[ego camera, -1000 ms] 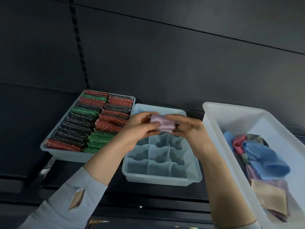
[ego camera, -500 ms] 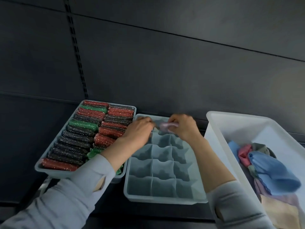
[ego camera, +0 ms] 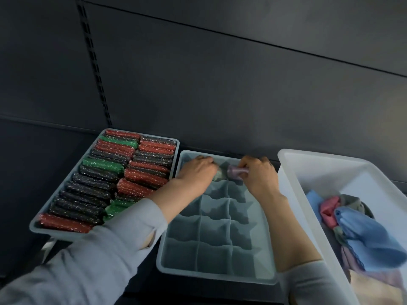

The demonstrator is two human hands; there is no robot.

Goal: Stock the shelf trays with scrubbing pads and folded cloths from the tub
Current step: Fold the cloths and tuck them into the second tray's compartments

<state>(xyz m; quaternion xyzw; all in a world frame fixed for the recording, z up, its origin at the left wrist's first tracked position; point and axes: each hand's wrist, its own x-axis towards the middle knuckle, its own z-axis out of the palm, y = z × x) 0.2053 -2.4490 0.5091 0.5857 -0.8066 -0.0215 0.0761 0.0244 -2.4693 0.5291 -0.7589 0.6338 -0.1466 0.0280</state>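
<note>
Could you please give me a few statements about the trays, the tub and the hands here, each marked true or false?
1. The right hand pinches a rolled lilac cloth over the far row of the grey divided plastic tray. True.
2. The tray's near compartments hold cloths. False: they are empty.
3. The glittery red, green and black scrubbing pads fill the left-hand tray. True.
4. The white plastic tub is empty. False: loose cloths lie in it.

Head-worn view, downward, close over shelf trays
</note>
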